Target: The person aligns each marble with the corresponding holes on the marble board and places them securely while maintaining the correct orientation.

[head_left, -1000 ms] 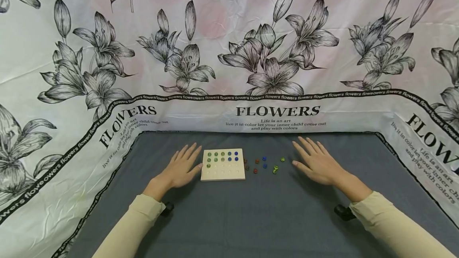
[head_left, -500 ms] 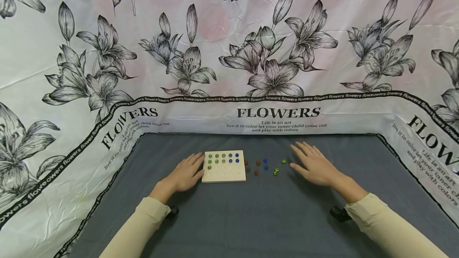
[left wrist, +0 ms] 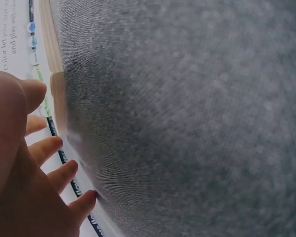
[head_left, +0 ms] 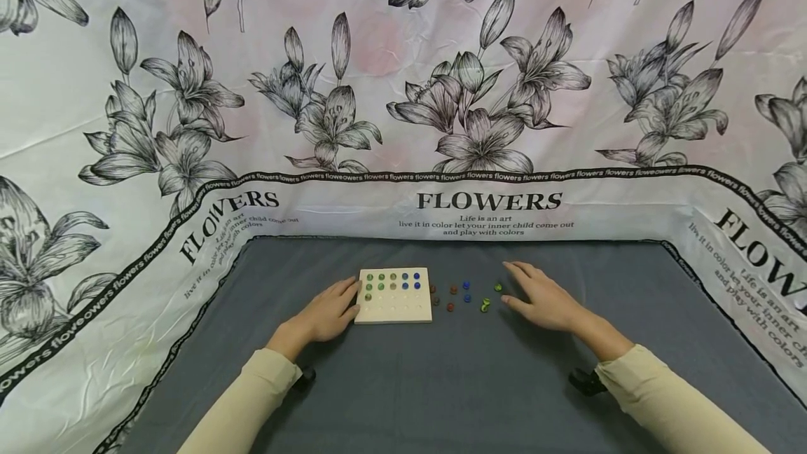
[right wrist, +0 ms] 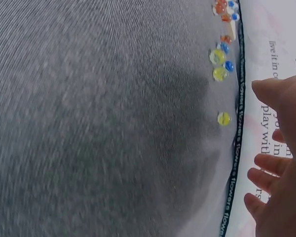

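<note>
**Left hand [head_left: 324, 312] by the board [head_left: 394, 315], right hand [head_left: 547, 303] by the loose marbles [head_left: 484, 307]**

A big white cloth [head_left: 378, 118] with black flowers is behind the far edge of the grey surface [head_left: 416, 384] and along its sides. The surface has lots of room from the board's near edge toward the person. Only a thin strip of grey lies between the board and the far edge.

Two cream sleeves [head_left: 242, 398] reach in from the near corners, with a small black thing [head_left: 586, 382] under each wrist.

The right hand is just past the loose marbles, palm down, with its fingers a bit spread and its thumb apart. The left hand is at the board's left edge. Its fingers are loose and a little spread, and a finger and the thumb seem to touch that edge.

The board lies flat. Green and blue marbles [head_left: 411, 280] fill its two far rows, and one green marble [head_left: 368, 297] starts the next row.

The loose marbles lie between the board's right edge and the right hand: red-brown nearest the board, then blue, then yellow-green nearest the fingers.
</note>
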The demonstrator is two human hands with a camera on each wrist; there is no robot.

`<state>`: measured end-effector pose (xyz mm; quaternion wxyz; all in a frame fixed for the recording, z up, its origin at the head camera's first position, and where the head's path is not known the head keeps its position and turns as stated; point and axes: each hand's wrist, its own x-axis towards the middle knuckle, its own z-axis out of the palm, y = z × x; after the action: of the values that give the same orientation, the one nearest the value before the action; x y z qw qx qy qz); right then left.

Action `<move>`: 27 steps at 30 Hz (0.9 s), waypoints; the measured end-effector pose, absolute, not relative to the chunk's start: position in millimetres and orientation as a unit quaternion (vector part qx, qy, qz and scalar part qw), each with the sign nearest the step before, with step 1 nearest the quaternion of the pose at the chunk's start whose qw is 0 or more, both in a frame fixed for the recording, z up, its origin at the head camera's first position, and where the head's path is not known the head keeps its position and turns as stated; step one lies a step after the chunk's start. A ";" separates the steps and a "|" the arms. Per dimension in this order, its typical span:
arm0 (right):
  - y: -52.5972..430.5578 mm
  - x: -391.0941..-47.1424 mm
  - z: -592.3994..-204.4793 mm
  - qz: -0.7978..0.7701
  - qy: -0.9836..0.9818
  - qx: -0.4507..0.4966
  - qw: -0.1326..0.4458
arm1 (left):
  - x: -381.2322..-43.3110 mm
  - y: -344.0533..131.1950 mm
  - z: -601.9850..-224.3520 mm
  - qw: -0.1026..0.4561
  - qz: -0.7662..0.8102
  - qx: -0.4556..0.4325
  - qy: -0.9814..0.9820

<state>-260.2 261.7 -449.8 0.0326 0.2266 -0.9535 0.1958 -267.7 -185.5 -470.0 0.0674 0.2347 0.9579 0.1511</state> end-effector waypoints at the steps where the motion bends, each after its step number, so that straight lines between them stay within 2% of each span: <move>1: 260.2 -260.4 -450.8 0.206 -0.952 0.223 0.030 | -267.5 -186.1 -471.1 0.067 0.153 0.235 0.957; 15: 252.4 -276.4 -454.4 0.302 -0.935 0.179 0.041 | -266.6 -186.0 -469.7 0.069 0.150 0.230 0.959; 27: 245.6 -284.5 -459.3 0.314 -0.936 0.158 0.006 | -271.6 -187.7 -480.0 0.076 0.141 0.224 0.961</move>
<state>-284.5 245.6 -459.3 0.0056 0.1578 -0.9362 0.3140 -271.6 -187.7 -480.0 0.0765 0.2245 0.9612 0.1410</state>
